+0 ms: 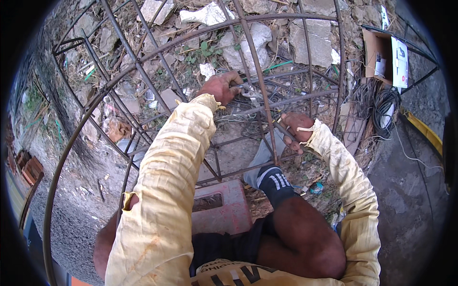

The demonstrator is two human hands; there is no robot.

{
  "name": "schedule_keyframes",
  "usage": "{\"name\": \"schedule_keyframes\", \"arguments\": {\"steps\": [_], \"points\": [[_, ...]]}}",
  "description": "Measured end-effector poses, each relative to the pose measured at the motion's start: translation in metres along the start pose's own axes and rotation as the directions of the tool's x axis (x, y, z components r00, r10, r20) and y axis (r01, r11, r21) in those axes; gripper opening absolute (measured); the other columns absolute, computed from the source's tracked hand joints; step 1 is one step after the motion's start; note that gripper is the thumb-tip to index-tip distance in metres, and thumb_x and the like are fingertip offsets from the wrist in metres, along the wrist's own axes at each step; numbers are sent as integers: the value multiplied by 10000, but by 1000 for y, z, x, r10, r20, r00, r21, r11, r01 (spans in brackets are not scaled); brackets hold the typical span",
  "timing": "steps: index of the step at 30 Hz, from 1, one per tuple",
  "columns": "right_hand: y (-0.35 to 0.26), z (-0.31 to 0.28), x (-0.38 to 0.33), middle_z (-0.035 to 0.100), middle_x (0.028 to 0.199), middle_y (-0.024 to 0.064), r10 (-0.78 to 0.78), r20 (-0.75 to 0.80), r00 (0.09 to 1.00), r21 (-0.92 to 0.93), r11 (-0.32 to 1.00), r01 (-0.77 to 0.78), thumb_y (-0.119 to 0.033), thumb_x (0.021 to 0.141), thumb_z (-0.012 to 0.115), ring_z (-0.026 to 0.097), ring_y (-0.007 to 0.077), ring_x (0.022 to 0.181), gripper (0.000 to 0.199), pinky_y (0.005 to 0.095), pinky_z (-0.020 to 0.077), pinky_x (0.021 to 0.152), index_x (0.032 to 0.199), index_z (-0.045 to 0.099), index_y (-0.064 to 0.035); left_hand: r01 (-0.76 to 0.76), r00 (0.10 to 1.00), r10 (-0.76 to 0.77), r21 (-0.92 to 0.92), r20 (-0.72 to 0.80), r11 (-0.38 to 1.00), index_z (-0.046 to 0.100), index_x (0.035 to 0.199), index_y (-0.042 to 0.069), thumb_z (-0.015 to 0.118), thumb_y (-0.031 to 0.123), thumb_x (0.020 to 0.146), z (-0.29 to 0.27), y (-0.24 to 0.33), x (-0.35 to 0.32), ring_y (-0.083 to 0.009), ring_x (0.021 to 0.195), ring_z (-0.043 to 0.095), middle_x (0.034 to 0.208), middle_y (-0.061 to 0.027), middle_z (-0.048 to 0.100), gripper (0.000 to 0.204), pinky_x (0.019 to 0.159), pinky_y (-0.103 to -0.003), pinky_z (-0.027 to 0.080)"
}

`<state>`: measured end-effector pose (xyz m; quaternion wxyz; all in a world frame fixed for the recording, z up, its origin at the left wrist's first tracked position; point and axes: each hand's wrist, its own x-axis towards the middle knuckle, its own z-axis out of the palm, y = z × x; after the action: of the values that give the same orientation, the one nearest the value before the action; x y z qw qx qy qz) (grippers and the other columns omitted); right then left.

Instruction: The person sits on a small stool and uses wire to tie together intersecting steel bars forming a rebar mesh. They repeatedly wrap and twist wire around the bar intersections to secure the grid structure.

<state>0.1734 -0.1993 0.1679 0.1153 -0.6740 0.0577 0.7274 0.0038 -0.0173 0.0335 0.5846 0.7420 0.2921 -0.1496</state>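
Note:
A cage of rusty steel reinforcing bars [255, 52] stands around and in front of me. My left hand [221, 88] reaches inside it with thumb and fingers pinched together, beside a tangle of thin wire [253, 94]. What lies between those fingertips is too small to make out. Lower and to the right, my right hand [296, 128] is closed around a dark, thin tool handle [282, 128], close to an upright bar. The tool's working end cannot be made out. Torn cream sleeves cover both forearms.
Stones [257, 45] and rubble lie beyond the cage. An opened cardboard box [400, 62] sits at the far right, above a coil of dark wire [383, 112] and a yellow strip [424, 131]. A worn reddish block with a recess [231, 205] is between my legs.

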Motion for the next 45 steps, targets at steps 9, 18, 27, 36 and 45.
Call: {"name": "schedule_keyframes", "arguments": {"steps": [9,18,27,36,45], "points": [[12,-8,7,457,584,0,-13,40,999,65,998,10,-429,925,511,591,172,485,355,285,508,420,1018,531,-87,1,1000,-1,6,17,1000,605,1030,103,650,184,843,1,2,2,-235,930,639,976,-87,667,209,822,-345,480],[-4,-26,1,502,594,9,-52,292,955,272,962,-31,-322,953,507,684,282,674,344,395,594,561,1155,512,-44,-23,997,27,52,-70,998,583,1021,76,615,94,803,2,14,1,-285,910,619,957,-133,634,222,804,-378,476],[-10,-33,4,599,699,104,-22,363,932,201,978,-55,-370,950,491,686,320,709,400,434,589,557,1178,458,-43,-104,988,104,8,-115,995,664,1005,61,537,19,797,-2,31,-9,-291,911,637,962,-147,665,247,838,-370,495],[7,-34,8,616,747,132,-86,384,919,225,974,-2,-358,957,478,687,299,710,385,414,589,561,1185,448,-49,-284,958,287,233,19,930,683,1082,102,513,-34,712,-1,28,-18,-306,1107,535,1138,-140,626,429,972,-347,431],[17,-36,11,616,748,115,-124,380,916,195,979,52,-331,960,475,690,283,737,369,385,591,603,1216,452,-67,-235,972,229,165,57,958,634,1172,125,534,39,747,-5,27,-24,-321,1116,540,1151,-166,616,445,974,-362,425]]}}
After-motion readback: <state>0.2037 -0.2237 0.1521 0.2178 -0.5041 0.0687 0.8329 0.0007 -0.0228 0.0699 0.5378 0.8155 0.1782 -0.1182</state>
